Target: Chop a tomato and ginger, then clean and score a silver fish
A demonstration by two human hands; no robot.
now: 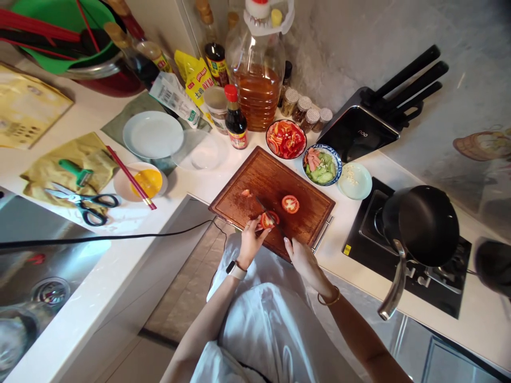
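A brown wooden cutting board (255,183) lies on the counter in front of me. With my left hand (253,239) I grip a cut tomato (268,220) near the board's front edge. My right hand (301,258) is closed round the handle of a kitchen knife (265,206), most of the handle being hidden. The dark blade crosses the tomato in my left hand. A tomato half (290,204) rests cut face up to the right of the blade. Small tomato scraps (246,193) lie to the left.
Behind the board stand a bowl of cut tomatoes (286,139), a patterned bowl (322,165) and a small plate (355,181). A black pot (423,226) sits on the stove at right. Egg bowl (147,182), scissors (82,199) and sink (24,234) are left.
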